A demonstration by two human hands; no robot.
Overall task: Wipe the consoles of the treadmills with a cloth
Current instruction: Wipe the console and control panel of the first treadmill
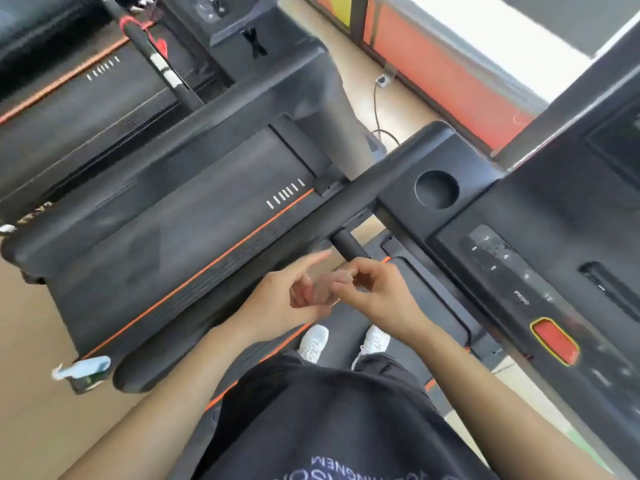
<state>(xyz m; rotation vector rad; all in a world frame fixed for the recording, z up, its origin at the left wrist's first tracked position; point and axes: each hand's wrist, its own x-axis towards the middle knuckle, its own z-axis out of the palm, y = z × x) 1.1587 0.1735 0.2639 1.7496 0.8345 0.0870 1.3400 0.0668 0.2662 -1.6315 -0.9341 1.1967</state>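
1. The console (540,271) fills the 3 o'clock side of the view: a black, matte panel tilted across the frame, with a row of small pale button marks, a red stop button (555,341) ringed in yellow near its lower edge, and a round cup recess (436,189) at its upper left corner.
2. The button strip looks smudged and speckled; its lettering is too blurred to read.
3. No cloth can be made out in either hand.
4. The left hand (287,299) sits at centre, forefinger stretched toward 1 o'clock, the other fingers curled; its grip is loosely spread and holds nothing visible.
5. The right hand (377,289) meets it just beside, fingers bent inward and touching the left hand's curled fingers; motion blur hides whether its grip pinches anything, so I cannot tell.
6. A black handlebar (349,245) juts from the console's left edge, ending just above the hands at 12 o'clock.
7. A neighbouring treadmill (173,237) lies at 10 o'clock, its dark belt edged by an orange stripe; open belt surface spreads well apart from the hands.
8. A spray bottle (83,367) rests at 8 o'clock on that treadmill's rear corner.
9. White shoes (313,342) stand on the belt at 6 o'clock, below the hands.
10. Pale floor shows at 1 o'clock between machines and an orange wall.
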